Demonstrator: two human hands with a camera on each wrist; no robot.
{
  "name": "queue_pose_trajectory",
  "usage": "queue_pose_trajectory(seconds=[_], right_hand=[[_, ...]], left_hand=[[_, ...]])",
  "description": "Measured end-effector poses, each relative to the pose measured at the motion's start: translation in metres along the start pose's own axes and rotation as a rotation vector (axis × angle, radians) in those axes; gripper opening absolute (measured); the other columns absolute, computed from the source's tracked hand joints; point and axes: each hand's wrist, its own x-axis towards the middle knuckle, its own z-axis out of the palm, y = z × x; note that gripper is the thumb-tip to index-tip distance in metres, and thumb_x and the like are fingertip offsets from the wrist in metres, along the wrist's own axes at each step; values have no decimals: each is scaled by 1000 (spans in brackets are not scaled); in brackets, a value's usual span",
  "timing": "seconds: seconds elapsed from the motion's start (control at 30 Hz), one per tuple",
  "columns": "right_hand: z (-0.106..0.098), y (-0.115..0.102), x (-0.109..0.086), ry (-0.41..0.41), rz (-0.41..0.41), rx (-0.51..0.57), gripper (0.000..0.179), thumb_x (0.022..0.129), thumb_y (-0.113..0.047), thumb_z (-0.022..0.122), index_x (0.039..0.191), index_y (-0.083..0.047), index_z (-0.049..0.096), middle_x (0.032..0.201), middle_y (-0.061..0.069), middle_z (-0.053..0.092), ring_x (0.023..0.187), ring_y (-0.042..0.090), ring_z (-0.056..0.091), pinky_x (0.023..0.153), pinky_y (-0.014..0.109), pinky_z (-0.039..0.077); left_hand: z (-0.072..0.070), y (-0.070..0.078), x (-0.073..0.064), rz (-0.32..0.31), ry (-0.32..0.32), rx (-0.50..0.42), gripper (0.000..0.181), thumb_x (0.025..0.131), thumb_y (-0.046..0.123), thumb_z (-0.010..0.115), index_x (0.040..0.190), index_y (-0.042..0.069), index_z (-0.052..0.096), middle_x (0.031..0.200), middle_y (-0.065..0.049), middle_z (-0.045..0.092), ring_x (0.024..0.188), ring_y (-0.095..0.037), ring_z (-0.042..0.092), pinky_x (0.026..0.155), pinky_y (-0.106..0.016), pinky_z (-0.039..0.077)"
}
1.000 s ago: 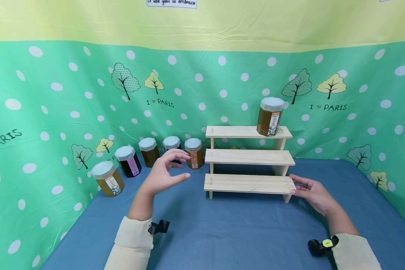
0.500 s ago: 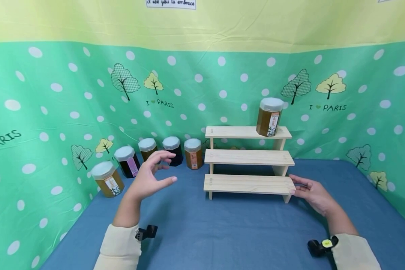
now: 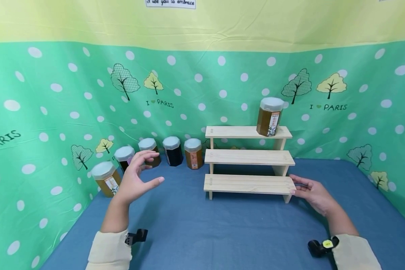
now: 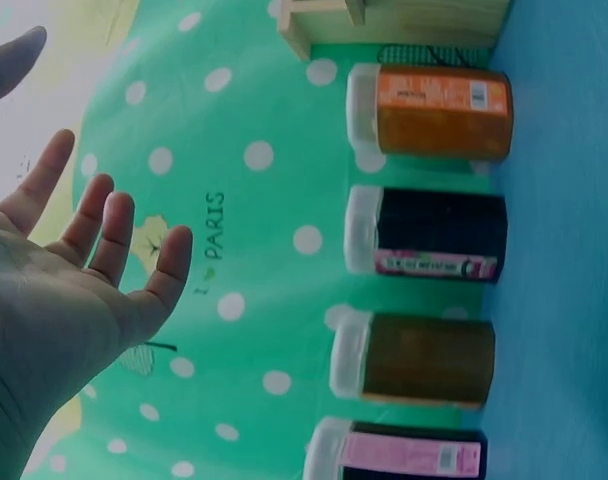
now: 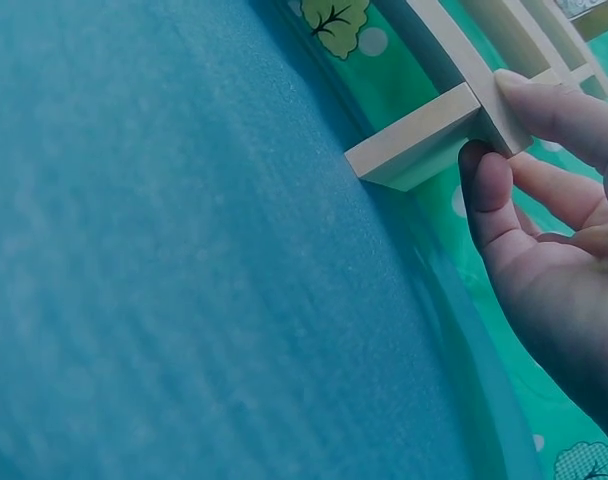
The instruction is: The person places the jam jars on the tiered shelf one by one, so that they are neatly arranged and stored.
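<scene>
My left hand (image 3: 135, 180) is raised over the table at the left, fingers spread and thumb apart, holding nothing. In the head view it partly covers a dark jar (image 3: 124, 154) and overlaps an amber jar (image 3: 104, 176). The left wrist view shows its palm (image 4: 64, 310), with several lidded jars apart from it. At the right, my right hand (image 3: 314, 195) pinches the end of the lowest board of a three-step wooden display shelf (image 3: 249, 183). Thumb and fingers lie on either side of that board end in the right wrist view. One brown jar (image 3: 268, 120) stands upright on the top step.
Left of the shelf stand a brown jar (image 3: 154, 159), a dark jar (image 3: 173, 153) and an orange-labelled jar (image 3: 193, 155), all white-lidded. A blue cloth (image 3: 222, 232) covers the table. Behind hangs a green dotted curtain (image 3: 202, 97).
My left hand has moved left and slightly nearer me, away from the orange-labelled jar and across the row. My right hand, the shelf and the jars have stayed put.
</scene>
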Motion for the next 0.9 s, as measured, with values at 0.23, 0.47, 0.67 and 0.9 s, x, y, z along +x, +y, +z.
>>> queue_pose_trajectory(seconds=[0.23,0.47,0.67,0.9], right_hand=[[0,-3,-1,-1,5,-23,77,90,-19,73,148,7,31,146,34,34,98,4,55,82,19,49],[1,-4,0,-1,19,-53,78,90,-22,73,149,6,31,146,33,35,99,6,55,82,19,50],[2,-4,-1,7,26,-54,77,90,-22,73,149,4,31,146,32,35,99,6,56,81,19,50],[2,-6,-3,2,41,-71,76,91,-24,72,150,3,31,147,32,34,105,13,56,82,20,49]], left_hand=[[-12,-4,-8,-55,26,38,61,71,-15,74,127,-9,52,135,-28,41,111,-12,43,90,-27,43],[-28,-36,-17,-98,51,86,72,70,-11,79,136,1,51,142,-14,40,116,-6,40,89,-15,42],[-43,-50,-22,-106,73,67,76,72,-8,80,140,3,47,140,-6,41,121,-10,39,93,-17,40],[-58,-56,-30,-128,109,89,82,73,-10,78,145,3,41,144,-8,39,128,-9,38,98,-16,37]])
